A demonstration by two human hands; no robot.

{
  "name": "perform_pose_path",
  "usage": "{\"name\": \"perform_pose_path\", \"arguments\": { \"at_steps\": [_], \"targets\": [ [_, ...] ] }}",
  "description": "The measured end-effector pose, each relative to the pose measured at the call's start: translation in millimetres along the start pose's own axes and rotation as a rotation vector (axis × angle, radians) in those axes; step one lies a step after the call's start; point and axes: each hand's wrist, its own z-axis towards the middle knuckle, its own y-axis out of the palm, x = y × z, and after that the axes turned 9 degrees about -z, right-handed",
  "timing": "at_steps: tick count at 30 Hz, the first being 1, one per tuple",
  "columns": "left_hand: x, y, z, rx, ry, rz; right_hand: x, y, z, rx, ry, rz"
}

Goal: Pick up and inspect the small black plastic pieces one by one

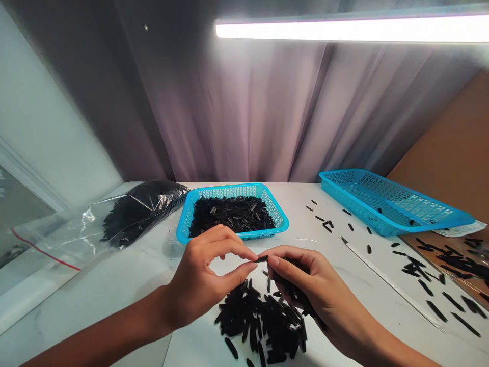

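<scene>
One black piece (262,259), small, slim and dark all over, is held in front of the basket (282,224) and above the pile (282,326) on the worktop (133,280). Its long axis is set crosswise, nearly level, with the right end tilted slightly up. Its ends are clamped by the fingers of the left hand (204,270) and right hand (317,278), more pieces (292,290) being clasped in the latter.
</scene>
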Motion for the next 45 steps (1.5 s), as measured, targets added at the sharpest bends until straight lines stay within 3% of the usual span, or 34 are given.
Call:
{"name": "perform_pose_path", "arguments": {
  "at_steps": [11, 20, 27, 32, 39, 45],
  "targets": [
    [4, -1.3, 2, -0.006, -0.069, -0.054, 1, 0, -2, 0.036, -0.078, -0.081],
    [3, -4.3, 2, -0.013, 0.099, -0.012, -2, -1, -3, 0.026, -0.145, -0.142],
    [8, -4.8, 2, -0.014, 0.145, -0.020, -3, -1, -6, 0.063, -0.184, -0.220],
    [8, -5.1, 3, -0.020, 0.131, -0.033, -5, -1, -8, 0.084, -0.201, -0.256],
    [7, -4.8, 2, -0.013, 0.057, -0.056, -11, 0, -9, 0.159, -0.357, -0.356],
    [6, -3.9, 2, -0.006, 0.065, -0.051, -8, -1, -10, 0.071, -0.231, -0.331]
  ]
}}
